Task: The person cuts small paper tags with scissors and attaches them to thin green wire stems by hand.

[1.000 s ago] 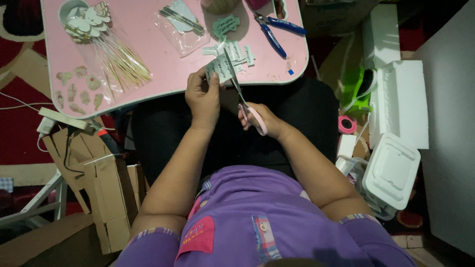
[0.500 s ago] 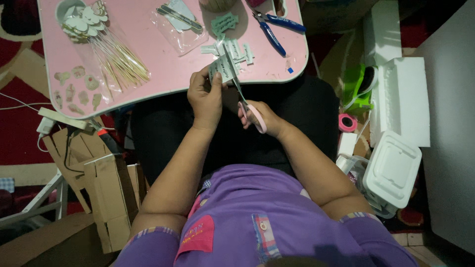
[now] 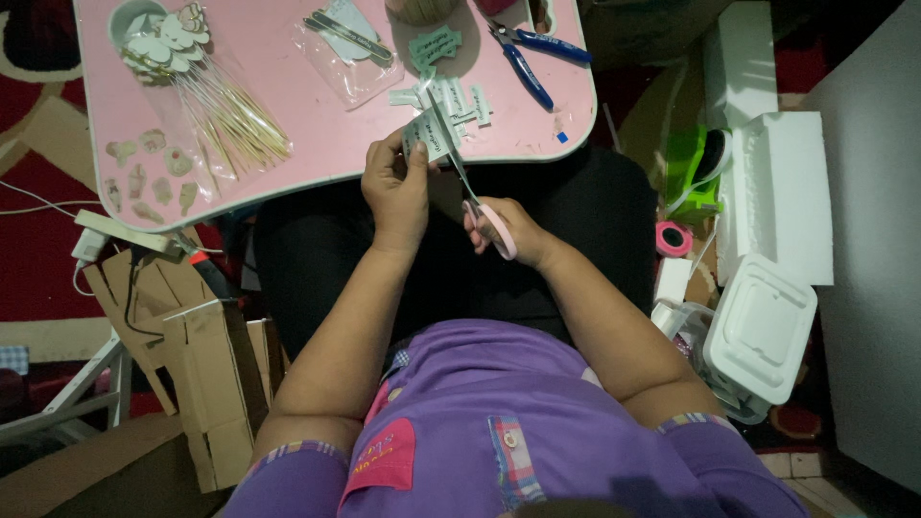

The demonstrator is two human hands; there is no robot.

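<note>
My left hand (image 3: 395, 187) pinches a small printed paper strip (image 3: 428, 135) at the near edge of the pink table (image 3: 317, 125). In my right hand (image 3: 510, 230) are pink-handled scissors (image 3: 480, 201), their blades reaching up into the paper. Both hands hover over my lap, just below the table edge. Several cut paper tags (image 3: 451, 96) lie on the table right beyond the strip.
On the table: a bundle of wooden sticks with paper toppers (image 3: 206, 86), a clear bag (image 3: 345, 43), blue pliers (image 3: 528, 58), small cut-outs (image 3: 144, 173). White foam boxes (image 3: 777, 192), a plastic container (image 3: 763, 326) and pink tape (image 3: 673, 238) sit right. Cardboard (image 3: 192, 345) stands left.
The paper strip and scissors have shifted very slightly; the hands stay in nearly the same place while cutting.
</note>
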